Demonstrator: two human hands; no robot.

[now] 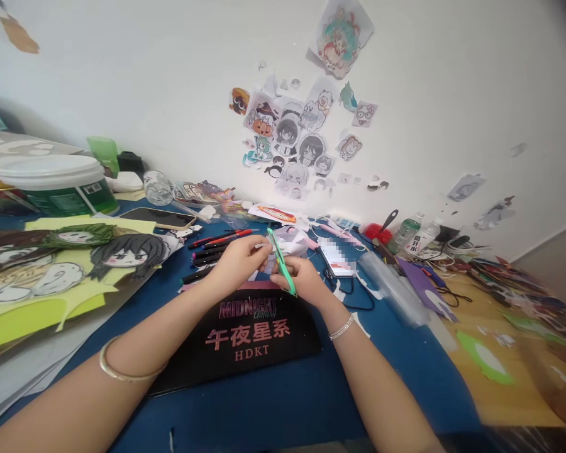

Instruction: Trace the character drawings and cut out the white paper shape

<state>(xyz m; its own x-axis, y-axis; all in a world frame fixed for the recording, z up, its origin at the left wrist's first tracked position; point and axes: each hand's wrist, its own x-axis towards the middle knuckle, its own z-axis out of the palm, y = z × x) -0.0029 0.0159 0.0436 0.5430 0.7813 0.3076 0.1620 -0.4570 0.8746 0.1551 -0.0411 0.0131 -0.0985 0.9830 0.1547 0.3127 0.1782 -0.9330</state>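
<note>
Near the middle of the head view, my right hand [299, 277] is closed on a green cutting tool [283, 267], which looks like scissors or a craft knife and stands upright and slanted. My left hand [243, 255] is pinched just left of the tool's upper end; what its fingertips hold is too small to make out. Behind both hands lies crumpled white paper [295, 242]. Below them is a black mat [245, 362] with pink lettering. Several pens and markers [207, 255] lie left of my left hand.
Paper drawings [129, 255] and yellow sheets cover the left side, with a white-lidded tub [51, 182] and a dark phone [158, 218] behind. Right of my hands are a lit phone [337, 257], clear plastic film [396, 289], bottles [405, 233] and a purple sheet [419, 286].
</note>
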